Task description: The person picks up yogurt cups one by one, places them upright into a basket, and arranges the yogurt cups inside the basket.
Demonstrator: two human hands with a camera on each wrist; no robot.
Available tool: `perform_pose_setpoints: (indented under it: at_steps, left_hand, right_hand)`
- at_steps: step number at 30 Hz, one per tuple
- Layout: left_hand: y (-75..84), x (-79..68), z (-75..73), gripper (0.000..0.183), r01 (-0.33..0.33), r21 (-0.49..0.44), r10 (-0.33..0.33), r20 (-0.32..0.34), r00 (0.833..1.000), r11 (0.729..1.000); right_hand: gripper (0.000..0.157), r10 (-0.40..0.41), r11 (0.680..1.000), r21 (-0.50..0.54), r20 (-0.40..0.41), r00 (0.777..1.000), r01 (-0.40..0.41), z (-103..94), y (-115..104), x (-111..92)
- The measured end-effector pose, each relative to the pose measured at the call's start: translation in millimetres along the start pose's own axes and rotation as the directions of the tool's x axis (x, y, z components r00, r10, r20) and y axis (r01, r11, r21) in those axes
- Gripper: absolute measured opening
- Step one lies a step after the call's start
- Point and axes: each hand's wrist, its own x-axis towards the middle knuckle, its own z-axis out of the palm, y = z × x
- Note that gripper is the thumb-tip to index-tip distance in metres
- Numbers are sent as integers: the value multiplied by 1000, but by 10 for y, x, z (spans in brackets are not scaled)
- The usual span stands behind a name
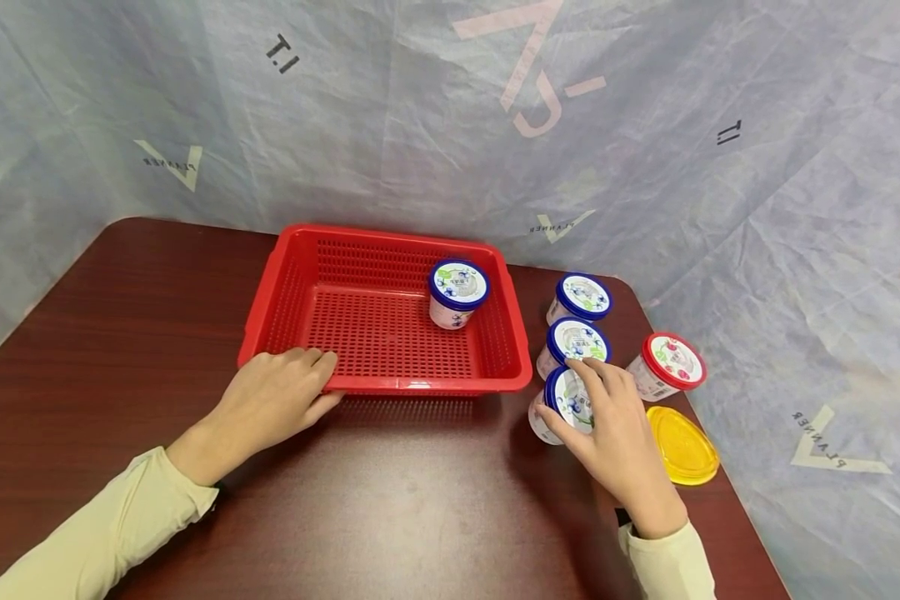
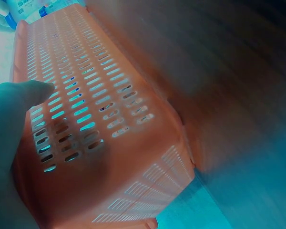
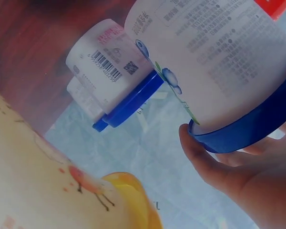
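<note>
Blue-lidded tub (image 1: pixel 564 407) in right grip (image 1: pixel 621 427); left grip (image 1: pixel 279 396) on basket (image 1: pixel 435 384).

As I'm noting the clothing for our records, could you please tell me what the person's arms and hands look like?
The left sleeve and right sleeve are long, plain and pale yellow, ending near the wrists. The left hand and right hand wear no gloves. A dark item peeks from under the right sleeve, too little shown to identify.
</note>
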Motion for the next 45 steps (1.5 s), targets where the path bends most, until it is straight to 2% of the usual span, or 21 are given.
perform_pose_setpoints:
  at_steps: [10, 19, 31, 37, 45]
  left_hand:
    - [-3, 4, 1, 40, 1, -2, -1, 3, 1000, 1000]
    - [4, 5, -4, 40, 3, -3, -3, 9, 1000, 1000]
    - [-3, -3, 7, 41, -8, 9, 8, -14, 1000, 1000]
    - [-4, -2, 13, 41, -9, 7, 9, -15, 1000, 1000]
    - [0, 1, 9, 40, -9, 5, 9, -14, 1000, 1000]
  right_hand:
    - [76, -26, 1000, 4, -62, 998, 26, -76, -58, 51]
    - [75, -40, 999, -10, -167, 985, 39, -147, -103, 100]
    - [72, -81, 997, -21, -269, 960, 78, -227, -127, 219]
    - [69, -123, 991, 7, -344, 931, 134, -259, -193, 300]
    - [70, -131, 989, 19, -346, 929, 147, -303, -280, 361]
